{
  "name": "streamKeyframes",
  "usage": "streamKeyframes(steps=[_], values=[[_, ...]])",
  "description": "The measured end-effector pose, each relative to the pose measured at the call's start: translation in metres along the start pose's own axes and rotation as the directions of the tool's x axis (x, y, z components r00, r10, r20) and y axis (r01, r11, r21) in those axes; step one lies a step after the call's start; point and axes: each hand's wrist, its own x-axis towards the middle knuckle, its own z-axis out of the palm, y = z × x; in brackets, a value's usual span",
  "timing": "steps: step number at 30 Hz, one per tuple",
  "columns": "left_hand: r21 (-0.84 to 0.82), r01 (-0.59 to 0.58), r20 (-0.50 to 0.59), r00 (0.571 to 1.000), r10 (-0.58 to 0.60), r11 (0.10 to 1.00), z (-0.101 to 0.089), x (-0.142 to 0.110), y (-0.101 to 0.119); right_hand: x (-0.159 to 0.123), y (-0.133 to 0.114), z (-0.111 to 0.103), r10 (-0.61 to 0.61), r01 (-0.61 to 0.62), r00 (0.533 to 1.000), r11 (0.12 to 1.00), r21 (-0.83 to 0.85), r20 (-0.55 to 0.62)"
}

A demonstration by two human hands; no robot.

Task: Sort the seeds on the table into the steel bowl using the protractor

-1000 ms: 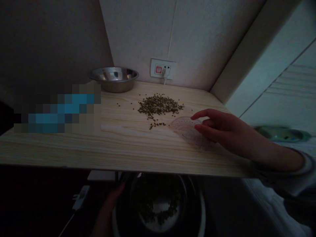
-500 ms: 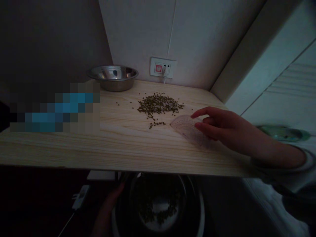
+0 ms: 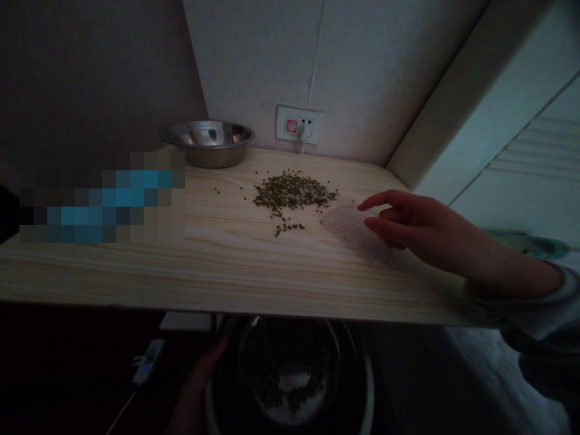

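Note:
My right hand [image 3: 403, 223] pinches a clear plastic protractor [image 3: 348, 226] between thumb and fingers, tilted over the wooden tabletop, just right of the beans. A loose heap of small green beans [image 3: 292, 190], which look like mung beans, lies spread on the wood, with a short stray row in front of it. Below the table edge, my left hand [image 3: 202, 377] grips the left side of a shiny metal bowl [image 3: 369, 374]. More beans lie in this bowl. Deep shadow hides most of the left fingers.
At the back left of the wooden table [image 3: 181, 278] stands another metal bowl [image 3: 212, 154]. A blurred-out blue patch [image 3: 113, 196] covers the left side. The wall socket [image 3: 299, 124] has a plug in it. A white plug strip [image 3: 148, 362] hangs at lower left.
My right hand has moved slightly right and away from me with the protractor, off from the beans. The left hand and the lower bowl stay almost where they were.

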Motion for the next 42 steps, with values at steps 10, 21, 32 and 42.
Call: streamKeyframes(steps=[10, 21, 32, 42], values=[[-0.012, -0.057, 0.032, 0.998, 0.058, 0.998, 0.002, 0.011, 0.002, 0.006, 0.002, 0.0, 0.01, -0.01, 1.0, 0.999, -0.04, -0.004], [-0.024, -0.04, 0.053, 0.998, 0.041, 0.999, 0.002, 0.007, -0.003, 0.019, 0.008, -0.015, -0.17, 0.174, 0.981, 0.984, 0.038, -0.096], [-0.051, 0.073, 0.014, 0.997, -0.072, 0.996, 0.009, 0.0, -0.002, 0.03, 0.005, -0.005, -0.299, 0.261, 0.953, 0.898, -0.354, -0.054], [-0.042, -0.052, -0.065, 0.997, 0.05, 0.998, -0.011, 0.019, -0.006, 0.045, -0.01, 0.005, -0.415, 0.338, 0.906, 0.828, -0.447, -0.085]])
